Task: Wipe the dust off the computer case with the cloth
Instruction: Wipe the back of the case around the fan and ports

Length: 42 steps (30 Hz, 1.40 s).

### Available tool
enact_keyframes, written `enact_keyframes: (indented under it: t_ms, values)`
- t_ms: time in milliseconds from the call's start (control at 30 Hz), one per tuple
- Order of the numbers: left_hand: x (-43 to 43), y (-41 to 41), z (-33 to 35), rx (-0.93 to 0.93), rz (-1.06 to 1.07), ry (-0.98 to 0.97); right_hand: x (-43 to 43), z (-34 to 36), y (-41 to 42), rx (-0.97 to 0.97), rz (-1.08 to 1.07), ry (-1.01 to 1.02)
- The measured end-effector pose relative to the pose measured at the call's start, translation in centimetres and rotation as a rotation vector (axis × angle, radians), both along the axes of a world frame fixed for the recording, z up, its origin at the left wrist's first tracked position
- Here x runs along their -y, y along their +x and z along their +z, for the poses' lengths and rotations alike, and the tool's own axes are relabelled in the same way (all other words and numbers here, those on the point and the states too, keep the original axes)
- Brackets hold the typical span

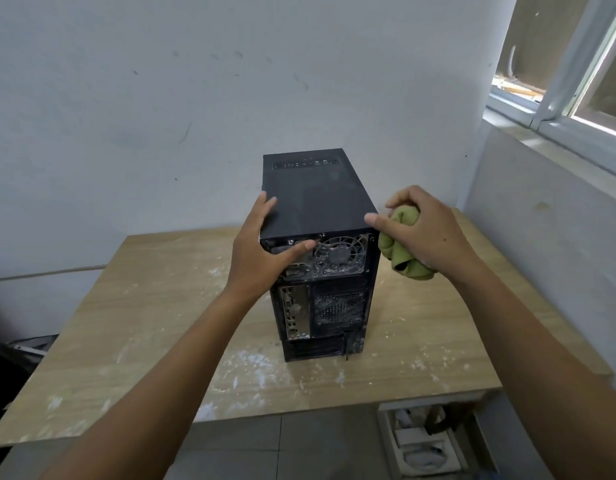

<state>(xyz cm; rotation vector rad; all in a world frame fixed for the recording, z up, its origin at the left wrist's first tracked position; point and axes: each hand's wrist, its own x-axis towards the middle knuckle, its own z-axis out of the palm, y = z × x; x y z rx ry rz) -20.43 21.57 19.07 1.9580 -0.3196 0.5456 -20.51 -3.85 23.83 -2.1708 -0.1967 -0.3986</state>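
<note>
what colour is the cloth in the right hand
Yellow-green; the cloth, bunched in the right hand, shows best in the head view.

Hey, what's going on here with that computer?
A person is dusting a black computer case that stands upright on a wooden table, its rear panel facing them. The left hand rests on the case's top rear corner, seemingly steadying it. The right hand holds a bunched green cloth at the upper right edge. The rear fan grille looks dusty.

Cloth half hidden; case ports unreadable.
</note>
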Motion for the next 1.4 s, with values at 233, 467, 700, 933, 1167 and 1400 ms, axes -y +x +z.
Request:
enact_keyframes:
  t_ms: [233, 467, 700, 933, 1167, 1400]
  values:
    - [-0.8, 1.7, 1.2, 0.115, -0.089, 0.362, -3.3, 3.3, 0.3, 0.236, -0.134, 0.101]
    - [-0.8, 2.0, 1.1, 0.175, -0.059, 0.414, -5.4, -0.2, -0.7, 0.297, -0.116, -0.363]
    - [-1.0, 2.2, 0.7, 0.214, -0.038, 0.439, -4.3, -2.4, -2.1, 0.366, -0.107, -0.463]
    - [-1.0, 2.5, 0.5, 0.303, -0.021, 0.457, -4.6, -4.8, -1.5, 0.498, -0.187, -0.411]
    - [-1.1, 2.1, 0.5, 0.361, 0.008, 0.474, -5.2, -5.7, -0.9, 0.615, -0.265, -0.341]
    - [-1.2, 2.4, 0.2, 0.433, 0.064, 0.462, -5.4, -6.7, -1.0, 0.698, -0.338, -0.325]
